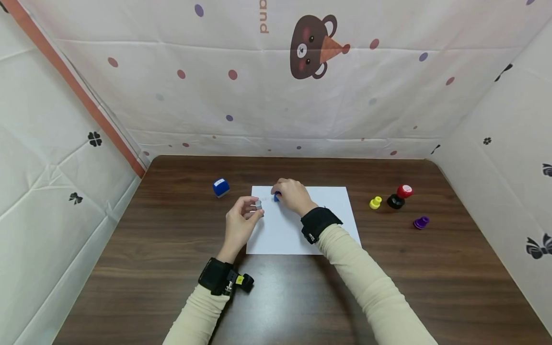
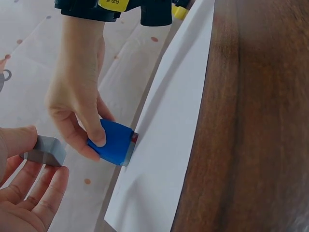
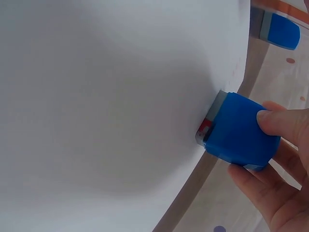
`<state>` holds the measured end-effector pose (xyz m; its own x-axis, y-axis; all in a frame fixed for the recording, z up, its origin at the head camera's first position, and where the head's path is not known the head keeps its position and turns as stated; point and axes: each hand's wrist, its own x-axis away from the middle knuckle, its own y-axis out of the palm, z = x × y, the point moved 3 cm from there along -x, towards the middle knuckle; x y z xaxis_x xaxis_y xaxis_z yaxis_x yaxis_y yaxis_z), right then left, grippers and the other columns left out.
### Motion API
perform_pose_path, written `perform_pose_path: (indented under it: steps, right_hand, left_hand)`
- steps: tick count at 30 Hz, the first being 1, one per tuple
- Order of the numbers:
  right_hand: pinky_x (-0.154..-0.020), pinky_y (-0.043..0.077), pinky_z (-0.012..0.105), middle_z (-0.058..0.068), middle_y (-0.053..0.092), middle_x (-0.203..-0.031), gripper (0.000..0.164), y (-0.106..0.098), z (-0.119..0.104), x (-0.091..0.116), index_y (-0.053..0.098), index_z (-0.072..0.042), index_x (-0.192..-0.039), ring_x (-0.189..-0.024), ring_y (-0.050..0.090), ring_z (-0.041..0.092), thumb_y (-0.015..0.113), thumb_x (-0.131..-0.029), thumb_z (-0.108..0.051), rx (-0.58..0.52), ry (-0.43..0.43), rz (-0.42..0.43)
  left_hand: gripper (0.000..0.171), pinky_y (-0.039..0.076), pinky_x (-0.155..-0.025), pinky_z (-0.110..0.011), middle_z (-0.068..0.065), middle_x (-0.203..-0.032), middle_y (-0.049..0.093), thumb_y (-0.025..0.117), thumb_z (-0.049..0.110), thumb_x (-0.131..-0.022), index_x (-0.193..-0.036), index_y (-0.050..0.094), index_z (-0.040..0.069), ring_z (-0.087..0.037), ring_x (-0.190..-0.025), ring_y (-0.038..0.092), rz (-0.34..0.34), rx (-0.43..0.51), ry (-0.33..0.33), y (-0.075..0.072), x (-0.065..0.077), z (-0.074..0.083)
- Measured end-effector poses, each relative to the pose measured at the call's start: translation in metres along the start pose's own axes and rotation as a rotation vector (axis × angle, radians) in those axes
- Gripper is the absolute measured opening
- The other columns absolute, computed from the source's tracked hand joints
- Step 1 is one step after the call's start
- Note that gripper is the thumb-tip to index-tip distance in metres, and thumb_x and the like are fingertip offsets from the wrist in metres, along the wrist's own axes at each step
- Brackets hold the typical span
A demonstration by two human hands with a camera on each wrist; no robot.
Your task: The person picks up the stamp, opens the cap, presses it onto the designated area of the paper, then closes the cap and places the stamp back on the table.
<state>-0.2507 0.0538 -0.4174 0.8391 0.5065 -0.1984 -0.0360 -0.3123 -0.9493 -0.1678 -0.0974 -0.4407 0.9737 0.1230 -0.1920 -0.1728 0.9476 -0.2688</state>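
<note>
My right hand [image 1: 293, 194] pinches a blue stamp [image 3: 244, 130] between thumb and fingers. The stamp's grey base, with a small red patch, is right at the surface of a white sheet of paper [image 1: 297, 239], near its far edge. To the left, my left hand [image 1: 240, 221] holds a small grey cap [image 2: 46, 151] between thumb and fingertips, raised over the sheet's left edge. Faint marks [image 1: 264, 199] show on the paper between the two hands. In the head view the right hand hides most of the blue stamp.
Another blue stamp [image 1: 221, 187] lies on the brown table [image 1: 172, 249], left of the sheet. On the right are a small yellow stamp [image 1: 375, 203], a red-topped piece [image 1: 404, 191] beside a black one [image 1: 395, 201], and a purple stamp [image 1: 421, 222]. Printed cloth walls [image 1: 194, 105] border the table.
</note>
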Motion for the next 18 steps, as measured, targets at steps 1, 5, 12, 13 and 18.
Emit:
perform_pose_path:
  steps: [1,5,12,13,18]
  right_hand:
    - [-0.080,0.054,0.032,0.004,0.067,-0.101,0.014,0.000,0.000,0.000,0.072,-0.013,-0.096,-0.091,0.064,0.020,0.065,-0.085,-0.007,0.000,0.000,-0.003]
    - [-0.081,0.054,0.032,0.004,0.067,-0.102,0.015,0.000,0.000,0.000,0.072,-0.013,-0.097,-0.092,0.064,0.020,0.064,-0.085,-0.008,0.005,-0.008,-0.005]
    - [-0.081,0.054,0.032,0.004,0.066,-0.102,0.014,-0.002,0.002,0.001,0.072,-0.013,-0.096,-0.093,0.064,0.020,0.065,-0.085,-0.008,0.008,-0.026,0.007]
    - [-0.081,0.054,0.032,0.005,0.066,-0.102,0.014,-0.003,0.002,0.001,0.072,-0.013,-0.096,-0.092,0.064,0.020,0.065,-0.085,-0.008,0.006,-0.030,0.016]
    - [-0.080,0.054,0.032,0.005,0.065,-0.100,0.014,-0.016,0.004,0.004,0.071,-0.012,-0.097,-0.092,0.064,0.020,0.065,-0.085,-0.009,-0.048,-0.035,0.081]
  left_hand:
    - [0.027,0.056,-0.073,-0.027,-0.003,-0.099,0.065,0.070,0.010,-0.081,-0.106,0.059,0.014,-0.018,-0.088,0.065,0.000,0.000,0.001,0.000,0.000,0.000]
    - [0.027,0.056,-0.073,-0.026,-0.003,-0.099,0.065,0.070,0.011,-0.081,-0.106,0.059,0.015,-0.019,-0.089,0.065,-0.002,-0.001,-0.005,0.000,-0.001,0.000]
    - [0.027,0.056,-0.073,-0.026,-0.003,-0.099,0.064,0.070,0.010,-0.081,-0.106,0.059,0.014,-0.020,-0.089,0.065,-0.003,0.016,-0.009,0.000,-0.002,0.002]
    - [0.028,0.056,-0.073,-0.026,-0.003,-0.099,0.064,0.070,0.010,-0.081,-0.106,0.059,0.015,-0.019,-0.089,0.065,-0.002,0.015,-0.011,0.000,-0.001,0.002]
    - [0.028,0.056,-0.073,-0.028,-0.004,-0.099,0.065,0.070,0.010,-0.081,-0.107,0.059,0.014,-0.019,-0.088,0.065,-0.001,0.023,-0.005,-0.001,-0.001,0.005]
